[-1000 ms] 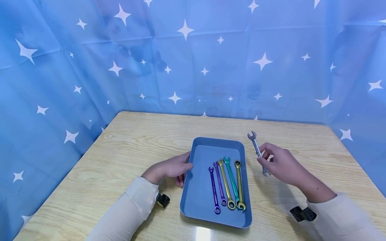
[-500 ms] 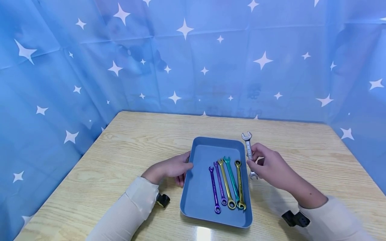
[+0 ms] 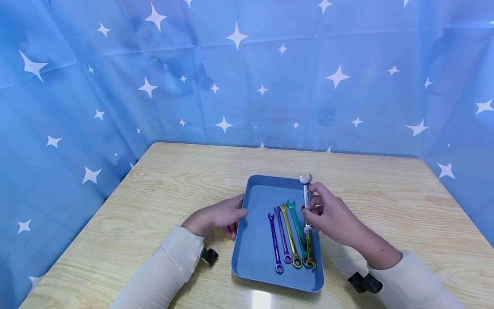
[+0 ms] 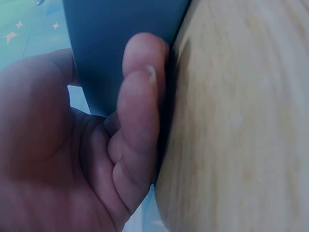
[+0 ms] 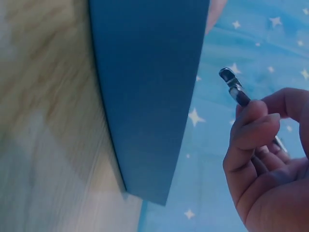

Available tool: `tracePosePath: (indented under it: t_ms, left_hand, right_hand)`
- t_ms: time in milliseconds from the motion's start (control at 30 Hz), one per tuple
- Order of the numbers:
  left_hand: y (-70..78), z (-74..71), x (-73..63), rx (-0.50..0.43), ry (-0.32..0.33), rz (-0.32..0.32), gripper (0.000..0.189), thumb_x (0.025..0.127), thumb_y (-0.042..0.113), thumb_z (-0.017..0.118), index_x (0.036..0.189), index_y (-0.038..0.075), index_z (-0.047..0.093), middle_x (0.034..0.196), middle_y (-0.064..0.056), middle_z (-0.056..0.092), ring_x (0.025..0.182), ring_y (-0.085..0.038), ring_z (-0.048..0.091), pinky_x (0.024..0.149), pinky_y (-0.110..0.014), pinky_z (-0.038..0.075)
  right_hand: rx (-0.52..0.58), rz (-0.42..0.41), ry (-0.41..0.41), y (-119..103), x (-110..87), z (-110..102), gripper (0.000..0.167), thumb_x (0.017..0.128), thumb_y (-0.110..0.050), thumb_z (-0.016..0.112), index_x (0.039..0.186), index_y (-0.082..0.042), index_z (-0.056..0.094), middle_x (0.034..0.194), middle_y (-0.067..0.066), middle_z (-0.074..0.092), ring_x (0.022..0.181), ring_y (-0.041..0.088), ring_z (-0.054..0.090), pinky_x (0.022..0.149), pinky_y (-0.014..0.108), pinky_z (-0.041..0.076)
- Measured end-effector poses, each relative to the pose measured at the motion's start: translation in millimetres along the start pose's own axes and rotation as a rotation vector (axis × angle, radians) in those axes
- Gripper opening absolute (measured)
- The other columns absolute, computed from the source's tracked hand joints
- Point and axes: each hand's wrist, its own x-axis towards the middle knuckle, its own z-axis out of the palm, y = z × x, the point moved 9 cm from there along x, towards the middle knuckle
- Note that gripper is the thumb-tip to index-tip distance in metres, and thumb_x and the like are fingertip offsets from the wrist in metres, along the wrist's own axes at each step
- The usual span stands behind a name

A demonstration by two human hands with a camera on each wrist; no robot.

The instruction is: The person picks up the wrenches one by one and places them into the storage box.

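Observation:
My right hand point(image 3: 332, 216) pinches a silver wrench point(image 3: 306, 195) by its middle, held above the right side of a blue-grey tray point(image 3: 254, 257). In the right wrist view that wrench point(image 5: 236, 89) pokes out past the fingers, higher than the tray wall point(image 5: 149, 96). At the tray's left edge my left hand point(image 3: 218, 214) grips the rim, thumb over the top and fingers along the outer wall. Inside lie two purple wrenches point(image 3: 275, 243), a gold wrench point(image 3: 291, 236), a green wrench point(image 3: 296, 227) and another gold wrench point(image 3: 309, 253), partly hidden by the silver one.
The tray stands on a light wood table point(image 3: 185, 171). A blue curtain point(image 3: 193, 98) with white stars hangs behind the table and along its sides. Black wrist cameras point(image 3: 364, 283) sit at both cuffs.
My right hand has carried the silver wrench leftward, from beside the tray to over its right edge, and the wrench has turned more upright in view. The left hand keeps its place on the rim.

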Motion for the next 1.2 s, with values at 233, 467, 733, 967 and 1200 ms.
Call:
tracePosePath:
  t_ms: [233,467,733,967,1200]
  left_hand:
    - [0.8,-0.4,-0.2,-0.003,-0.002,0.000,0.062,0.100,0.023,0.036,0.159,0.022,0.016,0.058,-0.012,0.062,0.047,-0.024,0.066,0.051,-0.042,0.060]
    - [0.6,-0.3,-0.7,-0.008,-0.005,0.005,0.060,0.101,0.023,0.036,0.158,0.022,0.018,0.059,-0.013,0.063,0.047,-0.025,0.066,0.051,-0.042,0.060]
    - [-1.0,-0.5,0.8,-0.006,-0.006,0.000,0.063,0.101,0.022,0.036,0.160,0.023,0.015,0.059,-0.012,0.061,0.048,-0.025,0.066,0.051,-0.043,0.060]
    - [-1.8,-0.9,1.4,0.006,-0.001,-0.002,0.064,0.101,0.022,0.036,0.160,0.021,0.013,0.063,-0.014,0.066,0.048,-0.025,0.066,0.050,-0.042,0.060]
    - [-2.4,-1.8,1.1,0.016,0.005,-0.009,0.066,0.101,0.024,0.037,0.161,0.022,0.010,0.066,-0.017,0.069,0.048,-0.025,0.067,0.050,-0.042,0.060]
  right_hand:
    - [0.042,-0.010,-0.025,-7,6.3,16,0.035,0.096,-0.009,0.063,0.122,-0.002,0.040,0.079,0.007,0.062,0.057,0.015,0.056,0.046,0.029,0.049]
    - [0.098,-0.021,-0.081,-15,8.9,35,0.037,0.097,-0.011,0.063,0.123,0.000,0.039,0.079,0.009,0.066,0.058,0.022,0.061,0.049,0.033,0.054]
    - [0.132,-0.022,-0.159,-19,7.6,55,0.033,0.098,-0.012,0.062,0.118,-0.001,0.038,0.080,0.009,0.070,0.059,0.026,0.065,0.052,0.040,0.058]
    - [0.112,-0.014,-0.215,-14,7.0,73,0.028,0.099,-0.014,0.061,0.116,-0.002,0.042,0.077,0.007,0.071,0.055,0.022,0.064,0.053,0.036,0.058]
    - [0.101,0.012,-0.260,-9,5.5,88,0.024,0.100,-0.015,0.060,0.113,-0.004,0.043,0.075,0.005,0.070,0.053,0.022,0.064,0.051,0.035,0.057]
